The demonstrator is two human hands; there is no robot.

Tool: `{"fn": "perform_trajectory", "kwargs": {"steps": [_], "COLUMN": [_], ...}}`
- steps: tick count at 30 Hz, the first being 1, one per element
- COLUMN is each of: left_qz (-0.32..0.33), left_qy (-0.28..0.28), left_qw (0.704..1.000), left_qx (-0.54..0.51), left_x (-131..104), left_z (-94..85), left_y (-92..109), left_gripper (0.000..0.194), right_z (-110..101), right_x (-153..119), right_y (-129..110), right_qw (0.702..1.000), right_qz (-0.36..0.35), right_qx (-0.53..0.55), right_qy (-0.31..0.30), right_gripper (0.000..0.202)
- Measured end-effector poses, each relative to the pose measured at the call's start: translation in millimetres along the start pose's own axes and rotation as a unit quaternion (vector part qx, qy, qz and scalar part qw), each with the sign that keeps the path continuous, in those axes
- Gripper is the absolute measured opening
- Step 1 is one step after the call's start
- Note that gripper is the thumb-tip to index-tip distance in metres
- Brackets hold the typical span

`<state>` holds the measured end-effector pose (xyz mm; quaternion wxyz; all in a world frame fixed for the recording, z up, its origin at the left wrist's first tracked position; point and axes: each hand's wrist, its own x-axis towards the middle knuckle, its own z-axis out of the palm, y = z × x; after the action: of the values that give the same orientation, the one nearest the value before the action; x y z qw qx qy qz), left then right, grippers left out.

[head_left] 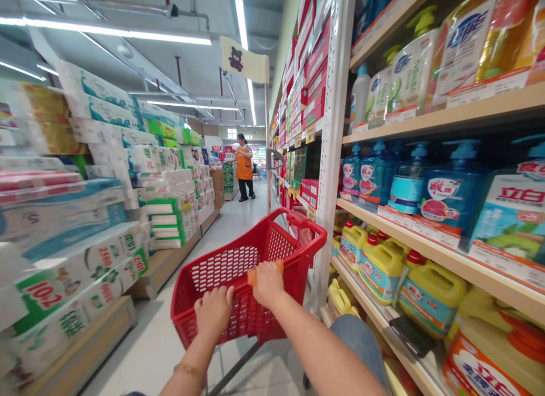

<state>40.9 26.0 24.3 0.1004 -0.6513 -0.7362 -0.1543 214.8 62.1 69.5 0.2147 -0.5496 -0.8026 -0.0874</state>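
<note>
A red plastic shopping cart [225, 265] with perforated basket walls stands in front of me, tilted in view. My left hand [215, 309] is closed over its near rim, fingers curled around the edge. With my right hand [269, 285] I grip the cart's orange handle piece [252, 277], which shows at both sides of the fist. Behind the far end rises a thin pole with a cream flag [244, 61] bearing a dark bear; where the pole is fixed I cannot tell. Little of the basket's inside shows, and its contents are hard to make out.
Shelves on the right hold blue pump bottles [447, 186] and yellow detergent jugs [432, 296], close to a white upright [334, 129]. Stacked tissue packs [80, 282] line the left on low wooden platforms [93, 345]. A person in an orange apron [244, 164] stands farther down the aisle.
</note>
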Motion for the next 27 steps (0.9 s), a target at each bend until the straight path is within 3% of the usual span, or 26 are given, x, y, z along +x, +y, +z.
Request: {"fn": "perform_trajectory", "kwargs": {"steps": [1, 4, 6, 9, 12, 14, 17, 20, 23, 25, 27], "left_qz": [0.012, 0.019, 0.002, 0.038, 0.038, 0.020, 0.060, 0.116, 0.121, 0.106, 0.105], "left_qy": [-0.008, -0.052, -0.076, -0.063, -0.048, -0.061, -0.084, -0.058, -0.014, 0.007, 0.017], "left_qw": [1.000, 0.998, 0.997, 0.996, 0.998, 0.998, 0.991, 0.983, 0.984, 0.987, 0.987], "left_qx": [-0.003, -0.012, -0.023, -0.042, -0.025, -0.024, -0.083, -0.133, -0.127, -0.117, -0.120], "left_x": [-1, -4, -8, -16, -26, -32, -40, -50, -57, -60, -60], "left_z": [-0.7, -2.0, -1.5, 0.4, 0.4, -2.0, -5.6, -3.7, 4.3, 9.7, 12.2], "left_y": [1, -15, -35, -53, -46, -38, -38, -45, -40, -32, -27], "left_gripper": [0.044, 0.051, 0.056, 0.056, 0.056, 0.057, 0.058, 0.058, 0.056, 0.054, 0.052], "right_z": [8, 21, 23, 24, 30, 35, 37, 31, 30, 33, 40], "right_x": [-4, -10, -6, 1, 0, -6, -11, -8, -7, -15, -26], "right_y": [-7, -9, 0, 7, -4, -14, -15, -5, -2, -8, -15], "right_qw": [0.998, 0.989, 0.992, 0.997, 0.997, 0.996, 0.987, 0.994, 0.997, 0.995, 0.986], "right_qz": [-0.053, -0.109, -0.078, 0.010, 0.023, -0.040, -0.116, -0.055, 0.013, -0.011, -0.083], "right_qx": [0.034, 0.096, 0.102, 0.076, 0.068, 0.085, 0.107, 0.089, 0.073, 0.096, 0.140], "right_qy": [0.001, -0.004, -0.001, 0.014, 0.003, -0.008, -0.014, -0.019, -0.015, -0.012, -0.022], "right_gripper": [0.025, 0.030, 0.031, 0.031, 0.026, 0.025, 0.029, 0.026, 0.025, 0.029, 0.036]}}
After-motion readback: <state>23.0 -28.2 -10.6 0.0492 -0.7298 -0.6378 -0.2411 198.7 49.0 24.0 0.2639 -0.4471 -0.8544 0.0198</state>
